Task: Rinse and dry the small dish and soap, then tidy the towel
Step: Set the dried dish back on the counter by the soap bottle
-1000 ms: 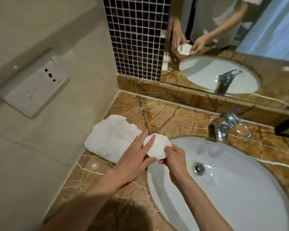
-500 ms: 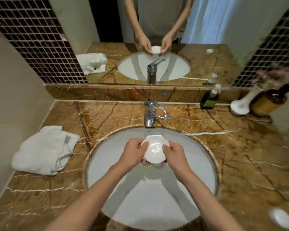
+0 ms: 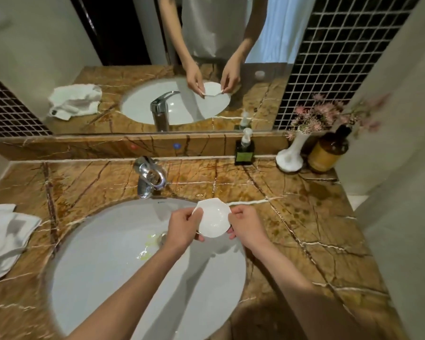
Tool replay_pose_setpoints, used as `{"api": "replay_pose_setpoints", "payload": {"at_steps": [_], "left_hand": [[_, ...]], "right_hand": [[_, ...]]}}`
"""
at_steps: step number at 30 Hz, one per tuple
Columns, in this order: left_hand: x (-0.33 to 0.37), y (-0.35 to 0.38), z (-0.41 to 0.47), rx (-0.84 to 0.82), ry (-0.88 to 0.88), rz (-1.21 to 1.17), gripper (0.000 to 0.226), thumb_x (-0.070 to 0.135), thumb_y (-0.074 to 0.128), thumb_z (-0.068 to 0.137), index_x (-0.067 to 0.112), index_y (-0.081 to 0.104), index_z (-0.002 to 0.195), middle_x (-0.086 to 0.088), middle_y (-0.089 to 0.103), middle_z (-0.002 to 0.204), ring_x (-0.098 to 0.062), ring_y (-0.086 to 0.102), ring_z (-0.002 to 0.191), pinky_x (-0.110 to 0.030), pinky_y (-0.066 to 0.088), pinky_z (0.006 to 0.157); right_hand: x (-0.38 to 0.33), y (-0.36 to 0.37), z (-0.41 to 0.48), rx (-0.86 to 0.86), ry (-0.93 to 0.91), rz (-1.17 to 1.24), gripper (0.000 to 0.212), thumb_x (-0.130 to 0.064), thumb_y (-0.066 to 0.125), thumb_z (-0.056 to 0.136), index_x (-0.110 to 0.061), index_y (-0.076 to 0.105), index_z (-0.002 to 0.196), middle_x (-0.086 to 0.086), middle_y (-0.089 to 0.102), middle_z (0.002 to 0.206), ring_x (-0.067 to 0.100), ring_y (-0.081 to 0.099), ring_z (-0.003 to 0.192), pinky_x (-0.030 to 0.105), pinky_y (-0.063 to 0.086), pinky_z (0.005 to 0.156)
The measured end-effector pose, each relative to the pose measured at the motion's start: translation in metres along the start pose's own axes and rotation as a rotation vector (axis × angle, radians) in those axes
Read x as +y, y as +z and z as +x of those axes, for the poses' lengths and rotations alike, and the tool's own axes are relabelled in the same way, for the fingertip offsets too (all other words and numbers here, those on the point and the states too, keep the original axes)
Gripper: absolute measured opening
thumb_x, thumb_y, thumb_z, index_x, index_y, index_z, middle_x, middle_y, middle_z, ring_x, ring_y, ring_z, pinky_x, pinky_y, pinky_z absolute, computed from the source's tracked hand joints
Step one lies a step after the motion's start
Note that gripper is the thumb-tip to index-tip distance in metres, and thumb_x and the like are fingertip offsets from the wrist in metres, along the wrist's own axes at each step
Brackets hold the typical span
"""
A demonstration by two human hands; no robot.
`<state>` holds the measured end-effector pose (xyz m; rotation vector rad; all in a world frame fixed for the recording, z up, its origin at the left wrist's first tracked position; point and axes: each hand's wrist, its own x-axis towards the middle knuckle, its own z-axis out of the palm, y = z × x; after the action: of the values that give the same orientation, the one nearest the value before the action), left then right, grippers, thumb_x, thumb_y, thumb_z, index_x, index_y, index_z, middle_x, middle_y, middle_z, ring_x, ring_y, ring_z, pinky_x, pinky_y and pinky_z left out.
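Note:
I hold a small white many-sided dish (image 3: 214, 220) between both hands, over the right rim of the white sink (image 3: 103, 261). My left hand (image 3: 183, 229) grips its left edge and my right hand (image 3: 247, 225) grips its right edge. The dish looks empty, and it is tilted slightly toward me. A crumpled white towel (image 3: 4, 239) lies on the marble counter at the far left. Yellowish residue (image 3: 149, 244) sits in the basin near the drain. No bar of soap shows on the counter itself; a small round white thing appears only in the mirror.
A chrome tap (image 3: 149, 176) stands behind the basin. At the back right are a dark pump bottle (image 3: 244, 149), a white vase with pink flowers (image 3: 291, 154) and a brown bottle (image 3: 329, 149). The mirror (image 3: 142, 45) reflects the scene. A wall closes the right side.
The view swung right from the towel to the sink. Both hands carried the dish from beside the towel across the basin to its right rim.

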<state>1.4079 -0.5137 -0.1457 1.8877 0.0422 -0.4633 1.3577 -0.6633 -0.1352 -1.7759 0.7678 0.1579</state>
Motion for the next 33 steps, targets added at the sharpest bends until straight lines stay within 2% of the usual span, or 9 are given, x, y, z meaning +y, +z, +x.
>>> {"api": "replay_pose_setpoints", "payload": {"at_steps": [3,6,10,13,17,21,24,28,33], "left_hand": [[0.001,0.007,0.01,0.004,-0.035,-0.068,0.018,0.019,0.056,0.092,0.006,0.067,0.088,-0.012,0.064,0.073,-0.012,0.061,0.044,-0.028,0.053,0.04],[0.001,0.008,0.027,0.024,-0.14,-0.156,0.02,0.018,0.062,0.088,0.002,0.063,0.1,-0.016,0.067,0.076,-0.022,0.065,0.047,-0.029,0.057,0.048],[0.005,0.015,0.054,0.064,-0.166,-0.148,0.01,0.003,0.06,0.085,-0.005,0.065,0.081,-0.016,0.063,0.068,-0.02,0.065,0.052,-0.028,0.058,0.052],[0.014,0.023,0.078,0.08,-0.134,-0.112,0.018,-0.003,0.058,0.084,0.003,0.067,0.07,-0.012,0.063,0.07,-0.021,0.064,0.06,-0.03,0.059,0.053],[0.023,0.028,0.107,0.094,-0.148,-0.067,0.026,-0.004,0.057,0.084,0.011,0.064,0.064,-0.011,0.066,0.082,-0.029,0.068,0.073,-0.035,0.061,0.057],[0.018,0.032,0.125,0.109,-0.205,-0.062,0.014,-0.006,0.056,0.085,0.0,0.068,0.088,-0.011,0.064,0.092,-0.034,0.066,0.084,-0.025,0.058,0.048],[0.014,0.034,0.131,0.113,-0.209,-0.065,0.016,-0.007,0.056,0.085,-0.004,0.069,0.094,-0.011,0.064,0.088,-0.028,0.066,0.074,-0.025,0.058,0.048],[0.012,0.035,0.136,0.131,-0.202,-0.021,0.017,-0.006,0.057,0.085,-0.003,0.071,0.094,-0.009,0.065,0.084,-0.017,0.062,0.064,-0.025,0.058,0.049],[0.01,0.034,0.135,0.112,-0.151,0.033,0.019,-0.004,0.054,0.087,-0.002,0.072,0.093,-0.013,0.069,0.085,-0.019,0.065,0.066,-0.038,0.061,0.062]], "right_hand": [[0.0,-0.001,0.012,0.051,-0.011,-0.066,0.02,-0.005,0.049,0.089,-0.015,0.061,0.077,0.003,0.066,0.066,0.009,0.06,0.041,0.024,0.049,0.046],[-0.002,0.001,0.026,0.118,0.012,-0.05,0.013,-0.005,0.05,0.09,-0.009,0.063,0.09,0.011,0.069,0.078,0.012,0.062,0.048,0.012,0.037,0.036],[-0.009,0.005,0.053,0.161,0.039,-0.075,0.012,-0.008,0.052,0.092,-0.009,0.064,0.094,0.01,0.071,0.077,0.014,0.065,0.053,0.016,0.044,0.041],[-0.02,0.005,0.076,0.189,0.065,-0.09,0.013,-0.008,0.053,0.094,-0.005,0.064,0.101,0.015,0.07,0.095,0.016,0.066,0.058,0.008,0.032,0.031],[-0.032,0.007,0.099,0.208,0.096,-0.123,0.017,-0.011,0.056,0.094,-0.008,0.062,0.11,0.011,0.069,0.1,0.013,0.068,0.058,0.016,0.04,0.041],[-0.034,0.012,0.114,0.215,0.099,-0.179,0.014,-0.009,0.055,0.094,-0.01,0.063,0.106,0.011,0.067,0.096,0.016,0.07,0.065,0.026,0.049,0.048],[-0.032,0.014,0.121,0.227,0.106,-0.179,0.016,-0.01,0.054,0.095,-0.01,0.062,0.109,0.005,0.063,0.083,0.016,0.07,0.065,0.03,0.053,0.052],[-0.031,0.017,0.126,0.254,0.094,-0.216,0.012,-0.009,0.054,0.094,-0.016,0.053,0.084,0.005,0.063,0.069,0.017,0.069,0.062,0.035,0.059,0.06],[-0.03,0.02,0.128,0.284,0.07,-0.237,0.016,-0.008,0.055,0.093,-0.015,0.056,0.079,0.003,0.057,0.061,0.02,0.07,0.058,0.042,0.061,0.066]]}}
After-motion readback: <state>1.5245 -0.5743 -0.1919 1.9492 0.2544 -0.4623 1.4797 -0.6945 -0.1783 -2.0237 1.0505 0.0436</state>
